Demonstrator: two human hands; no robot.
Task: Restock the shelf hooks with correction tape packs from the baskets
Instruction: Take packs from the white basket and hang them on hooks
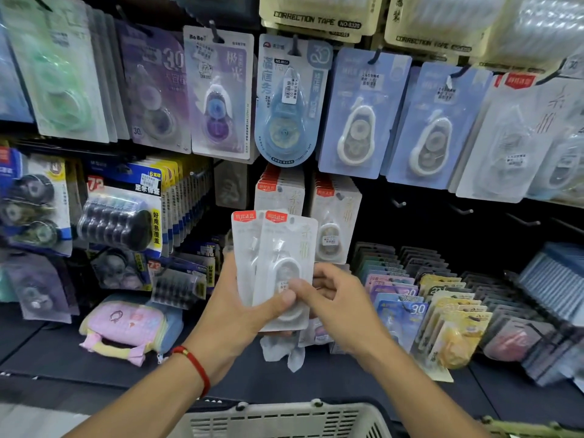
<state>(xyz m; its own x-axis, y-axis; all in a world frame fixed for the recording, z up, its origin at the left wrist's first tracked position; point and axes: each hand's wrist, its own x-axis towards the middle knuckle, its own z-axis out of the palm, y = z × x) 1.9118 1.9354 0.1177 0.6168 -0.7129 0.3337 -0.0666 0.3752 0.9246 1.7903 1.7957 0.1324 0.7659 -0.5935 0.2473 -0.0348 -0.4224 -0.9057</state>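
Observation:
My left hand [240, 314] grips a small fanned stack of white correction tape packs [284, 248] with red labels at the top, held upright in front of the shelf. My right hand [331, 305] pinches the front pack near its lower middle, thumb on its face. Just behind the held packs, matching white packs [335, 216] hang on two lower hooks. A grey plastic basket [284, 418] sits at the bottom edge below my arms; its inside is hidden.
Blue, purple and green tape packs [363, 112] fill the upper hooks. Bare hooks [461, 211] stick out at the right of the lower row. Rows of coloured packs [442, 311] stand in trays on the ledge. A pink pouch [123, 327] lies at left.

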